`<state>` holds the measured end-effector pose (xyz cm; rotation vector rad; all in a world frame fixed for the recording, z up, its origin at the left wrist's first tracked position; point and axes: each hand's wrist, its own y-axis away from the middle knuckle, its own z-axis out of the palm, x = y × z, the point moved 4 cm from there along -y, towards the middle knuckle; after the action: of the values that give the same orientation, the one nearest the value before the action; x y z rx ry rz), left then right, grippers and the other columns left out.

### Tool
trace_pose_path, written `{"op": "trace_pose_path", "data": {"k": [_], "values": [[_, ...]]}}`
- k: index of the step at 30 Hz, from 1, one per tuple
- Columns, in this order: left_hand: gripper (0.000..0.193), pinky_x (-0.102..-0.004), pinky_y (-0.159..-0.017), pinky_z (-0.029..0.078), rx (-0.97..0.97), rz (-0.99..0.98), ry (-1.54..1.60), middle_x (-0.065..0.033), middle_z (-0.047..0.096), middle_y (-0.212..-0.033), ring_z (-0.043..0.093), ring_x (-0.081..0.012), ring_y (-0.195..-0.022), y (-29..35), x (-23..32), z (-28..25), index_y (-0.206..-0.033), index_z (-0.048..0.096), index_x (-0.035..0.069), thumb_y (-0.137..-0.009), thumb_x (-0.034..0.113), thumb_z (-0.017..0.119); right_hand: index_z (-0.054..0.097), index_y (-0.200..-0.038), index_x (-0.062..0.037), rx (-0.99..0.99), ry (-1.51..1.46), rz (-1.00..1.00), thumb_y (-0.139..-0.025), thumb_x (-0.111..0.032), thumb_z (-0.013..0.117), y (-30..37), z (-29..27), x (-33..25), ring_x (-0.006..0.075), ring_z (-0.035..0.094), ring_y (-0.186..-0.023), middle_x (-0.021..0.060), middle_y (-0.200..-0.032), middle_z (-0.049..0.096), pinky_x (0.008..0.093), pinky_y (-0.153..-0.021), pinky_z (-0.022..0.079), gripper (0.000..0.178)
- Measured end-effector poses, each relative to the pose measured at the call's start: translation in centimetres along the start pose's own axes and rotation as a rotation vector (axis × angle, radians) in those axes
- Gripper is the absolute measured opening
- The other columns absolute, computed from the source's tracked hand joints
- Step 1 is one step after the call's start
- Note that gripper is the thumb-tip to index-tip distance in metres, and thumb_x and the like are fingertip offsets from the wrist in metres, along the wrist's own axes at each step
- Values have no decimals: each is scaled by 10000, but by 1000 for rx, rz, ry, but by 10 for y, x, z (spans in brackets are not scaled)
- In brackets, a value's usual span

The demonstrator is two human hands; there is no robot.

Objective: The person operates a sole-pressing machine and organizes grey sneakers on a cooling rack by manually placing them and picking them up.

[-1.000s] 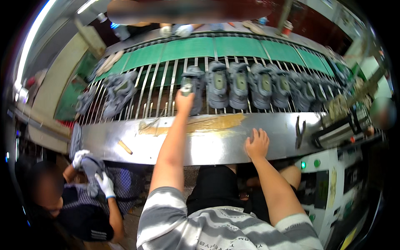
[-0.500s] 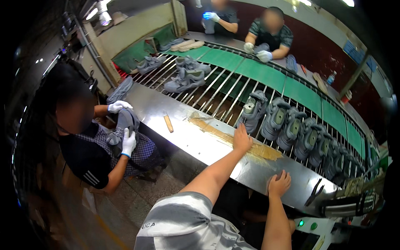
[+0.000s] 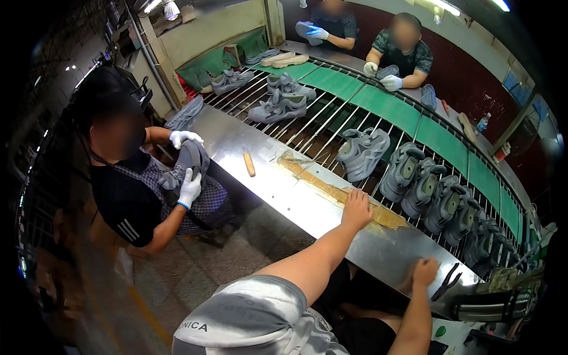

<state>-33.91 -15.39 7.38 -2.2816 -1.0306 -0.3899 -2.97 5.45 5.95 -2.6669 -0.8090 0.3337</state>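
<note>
Nearest to you is your striped sleeve (image 3: 248,296), in grey and white. Your right hand (image 3: 425,271) is above the steel ledge (image 3: 266,177), with its fingers curled inward; I cannot tell if something is inside. Just beside it lie the dark pliers (image 3: 445,284). Your left hand (image 3: 358,210) is palm down, its fingers partly bent, over the brown tape strip (image 3: 313,184) on this ledge. I see nothing in it, but its underside is hidden from me.

The grey shoe (image 3: 364,152) is just beyond your left hand, at the metal bars (image 3: 305,137). To its right, a row of grey shoes (image 3: 421,195) stands along the bars. On your left, a co-worker's gloved hands (image 3: 189,189) hold another shoe (image 3: 200,155), and a small tan tool (image 3: 249,164) lies on the ledge near them.

Farther, more grey shoes (image 3: 278,109) rest on the bars, and behind these runs a green belt (image 3: 378,103). On the far side, a person in white gloves (image 3: 390,81) holds one more shoe (image 3: 387,71), and two pale soles (image 3: 285,60) lie at the belt's left end.
</note>
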Motion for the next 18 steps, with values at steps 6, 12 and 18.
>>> {"op": "trace_pose_path", "data": {"k": [6, 12, 18], "values": [[488, -494, -1109, 272, 40, 27, -86, -261, 515, -1246, 430, -410, -1236, 0, 0, -4, -1165, 547, -55, -784, 251, 553, 520, -813, -29, 5, -66, 460, -863, -278, 490, -2, -10, 39, 411, 598, -777, 174, -837, 629, 509, -679, 457, 256], [481, -506, -1097, 281, 27, 30, -70, -272, 513, -1228, 438, -427, -1222, 0, -3, -5, -1160, 560, -52, -779, 241, 556, 522, -814, -32, -18, -74, 495, -851, -283, 482, 0, -13, 36, 405, 596, -777, 169, -840, 632, 510, -685, 455, 257], [493, -500, -1107, 275, 23, 28, -84, -262, 514, -1229, 431, -426, -1236, -1, -6, -2, -1166, 561, -49, -780, 259, 559, 525, -811, -34, -6, -92, 468, -847, -285, 479, 3, -10, 38, 403, 594, -767, 165, -827, 631, 509, -688, 453, 259]]}}
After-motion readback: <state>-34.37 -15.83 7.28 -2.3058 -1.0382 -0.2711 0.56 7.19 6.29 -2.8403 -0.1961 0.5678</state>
